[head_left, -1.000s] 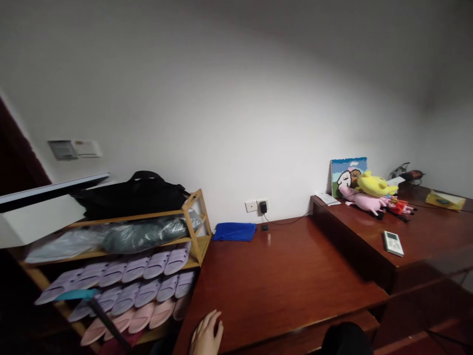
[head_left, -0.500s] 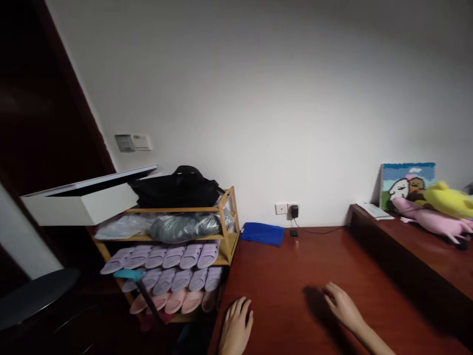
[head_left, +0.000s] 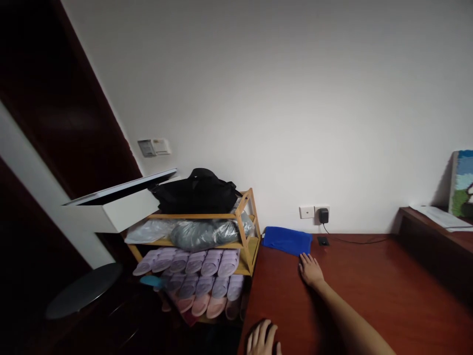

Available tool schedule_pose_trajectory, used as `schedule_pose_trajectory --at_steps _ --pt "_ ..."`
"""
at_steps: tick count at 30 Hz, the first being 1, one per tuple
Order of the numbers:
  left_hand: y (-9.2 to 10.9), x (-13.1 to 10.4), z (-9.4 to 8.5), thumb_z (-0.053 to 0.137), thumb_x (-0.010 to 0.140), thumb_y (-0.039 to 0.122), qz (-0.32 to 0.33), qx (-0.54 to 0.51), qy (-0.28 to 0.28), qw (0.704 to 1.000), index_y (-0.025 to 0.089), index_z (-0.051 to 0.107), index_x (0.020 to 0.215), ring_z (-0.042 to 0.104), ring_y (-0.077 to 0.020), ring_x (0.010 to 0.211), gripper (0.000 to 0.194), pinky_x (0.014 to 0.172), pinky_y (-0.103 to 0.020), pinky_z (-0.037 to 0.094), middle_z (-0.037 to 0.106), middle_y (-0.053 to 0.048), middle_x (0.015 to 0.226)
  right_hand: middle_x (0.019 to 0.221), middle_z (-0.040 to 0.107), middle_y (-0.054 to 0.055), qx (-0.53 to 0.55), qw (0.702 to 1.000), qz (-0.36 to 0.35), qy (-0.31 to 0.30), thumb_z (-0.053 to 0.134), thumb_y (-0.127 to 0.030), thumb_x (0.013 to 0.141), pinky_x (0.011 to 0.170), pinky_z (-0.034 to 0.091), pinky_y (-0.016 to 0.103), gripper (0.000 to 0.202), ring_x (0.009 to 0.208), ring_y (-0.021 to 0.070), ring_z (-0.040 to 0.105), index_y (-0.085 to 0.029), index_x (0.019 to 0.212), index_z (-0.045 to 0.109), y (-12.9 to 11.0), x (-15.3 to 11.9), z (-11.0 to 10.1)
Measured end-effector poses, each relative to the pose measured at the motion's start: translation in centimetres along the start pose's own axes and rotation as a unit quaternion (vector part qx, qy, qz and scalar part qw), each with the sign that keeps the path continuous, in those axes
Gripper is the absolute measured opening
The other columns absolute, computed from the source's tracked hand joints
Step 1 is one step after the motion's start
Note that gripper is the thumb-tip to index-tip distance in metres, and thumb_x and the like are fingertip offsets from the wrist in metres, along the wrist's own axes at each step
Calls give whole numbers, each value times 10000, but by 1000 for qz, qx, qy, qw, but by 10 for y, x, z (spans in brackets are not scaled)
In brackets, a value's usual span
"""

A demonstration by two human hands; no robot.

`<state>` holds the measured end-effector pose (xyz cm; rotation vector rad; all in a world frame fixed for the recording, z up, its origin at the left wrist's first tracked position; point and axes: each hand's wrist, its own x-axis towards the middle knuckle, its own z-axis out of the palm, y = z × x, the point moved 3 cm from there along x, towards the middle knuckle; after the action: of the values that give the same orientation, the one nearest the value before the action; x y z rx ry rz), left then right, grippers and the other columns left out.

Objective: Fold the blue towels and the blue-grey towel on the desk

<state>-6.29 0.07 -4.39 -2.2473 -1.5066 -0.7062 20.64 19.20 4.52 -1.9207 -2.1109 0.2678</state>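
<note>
A folded blue cloth [head_left: 287,240] lies at the back left of the red-brown table [head_left: 365,276], close to the wall. My right hand [head_left: 311,270] reaches across the table, its fingertips at the cloth's lower right corner; the fingers are apart and hold nothing. Near the table's left edge, at the bottom of the view, my left hand [head_left: 263,339] rests with its fingers spread, holding nothing. The lower part of that hand is cut off by the frame.
Left of the table stands a wooden rack [head_left: 248,246] with slippers, plastic-wrapped items and a black bag [head_left: 197,192]. A white box [head_left: 125,209] juts out leftward. A black plug [head_left: 323,215] with a cable is behind the table; a raised shelf [head_left: 436,229] borders the right.
My right hand has moved forward and left to the blue cloth. The view has turned, so the rack and cloth appear further right, and the plush toys have left the frame.
</note>
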Motion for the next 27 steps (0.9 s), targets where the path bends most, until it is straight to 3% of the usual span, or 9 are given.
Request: schedule_pose_trajectory --at_steps 3,8,11,13,17,22,24,27 --pt "7 5 -16 661 842 256 -8 -18 -15 1000 353 719 1286 738 -284 1158 458 947 -423 617 778 -46 1297 1609 512 110 -1 999 -45 30 348 -300 1028 1261 303 501 557 1510 299 442 -177 1528 559 6 -54 15" --pt "24 20 -56 560 963 265 -60 -74 -22 995 315 699 1304 689 -274 1238 372 1033 -447 581 742 -51 1346 1456 670 89 -8 977 -137 161 450 -321 1021 1181 449 464 453 1373 282 603 -234 1401 682 51 -194 48" --pt "35 31 -81 526 997 286 -83 -108 -16 991 273 706 1267 688 -279 1223 325 1042 -460 573 744 -83 1308 1391 713 107 -22 974 -119 193 469 -320 1006 1143 490 478 425 1315 294 649 -226 1337 718 85 -262 47" --pt "43 36 -94 529 988 274 -80 -130 -18 988 258 716 1227 695 -287 1195 304 1039 -473 569 752 -98 1264 1369 724 120 -18 977 -84 194 448 -325 1012 1143 491 495 420 1302 301 658 -211 1302 729 101 -290 35" --pt "60 36 -110 537 951 208 -42 -192 -71 978 271 729 1151 709 -264 1124 284 1017 -443 571 775 -77 1164 1362 725 132 7 985 -44 169 407 -347 1031 1169 464 490 430 1312 290 648 -204 1285 722 112 -309 6" --pt "69 22 -121 519 849 78 -97 -250 -128 955 263 695 1254 704 -233 1134 479 1025 -403 560 766 -66 1192 1505 627 106 1 990 18 141 374 -331 1002 1194 408 537 471 1443 319 519 -207 1325 694 114 -307 -18" --pt "77 19 -127 515 845 72 -95 -266 -147 948 271 679 1308 699 -224 1139 529 1033 -392 550 766 -57 1194 1547 586 107 -10 987 49 156 374 -298 982 1187 400 543 498 1463 330 485 -202 1379 659 107 -309 -28" --pt "100 19 -135 549 883 125 -51 -261 -162 950 292 681 1339 689 -237 1101 503 1024 -407 537 772 -50 1141 1426 660 128 8 985 40 167 379 -270 983 1073 483 458 467 1288 306 611 -214 1340 676 79 -319 -35"
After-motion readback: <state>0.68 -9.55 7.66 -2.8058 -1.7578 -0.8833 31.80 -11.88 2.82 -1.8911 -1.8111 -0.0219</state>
